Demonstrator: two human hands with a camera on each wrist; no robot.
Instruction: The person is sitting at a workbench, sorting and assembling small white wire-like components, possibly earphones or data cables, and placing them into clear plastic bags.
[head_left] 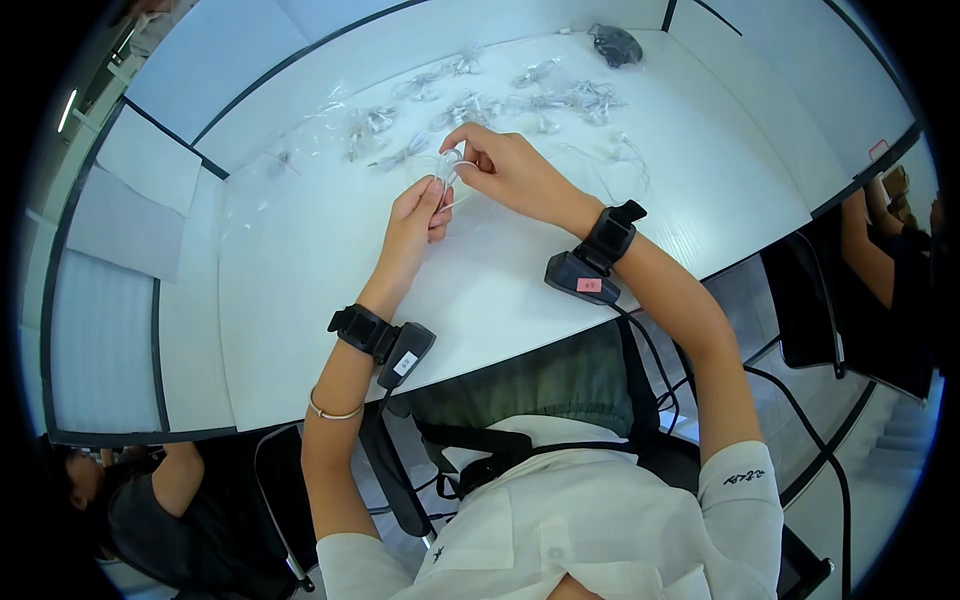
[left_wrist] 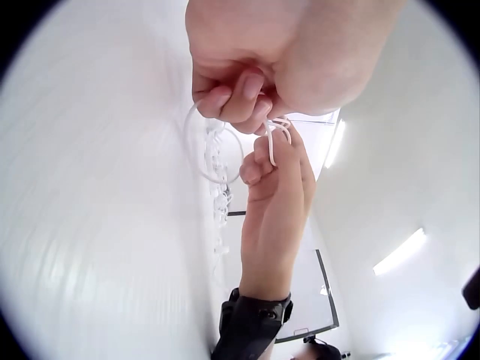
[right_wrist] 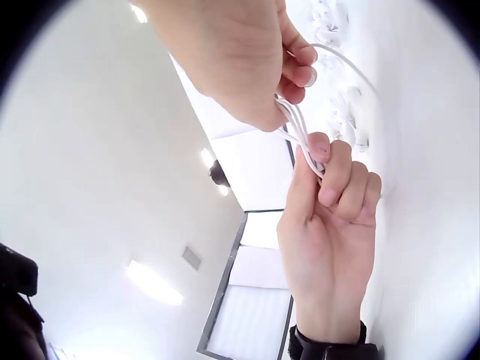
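A thin white cable [head_left: 449, 165], wound into a small bundle of loops, is held above the white table [head_left: 520, 290]. My left hand [head_left: 412, 215] grips the lower end of the bundle between thumb and curled fingers. At the upper end, my right hand [head_left: 522, 178] pinches the cable with bent fingers. One wide loop of the cable [left_wrist: 187, 139] hangs out beside the hands in the left wrist view. Several strands of the cable [right_wrist: 298, 124] run between both hands in the right wrist view. The cable's ends are hidden by the fingers.
Several white cable bundles [head_left: 470, 108] lie across the back of the table, with clear plastic [head_left: 290, 150] to their left. A dark, crumpled bag [head_left: 615, 45] sits at the back right. Pale partitions [head_left: 330, 75] edge the table. Other people sit at both sides.
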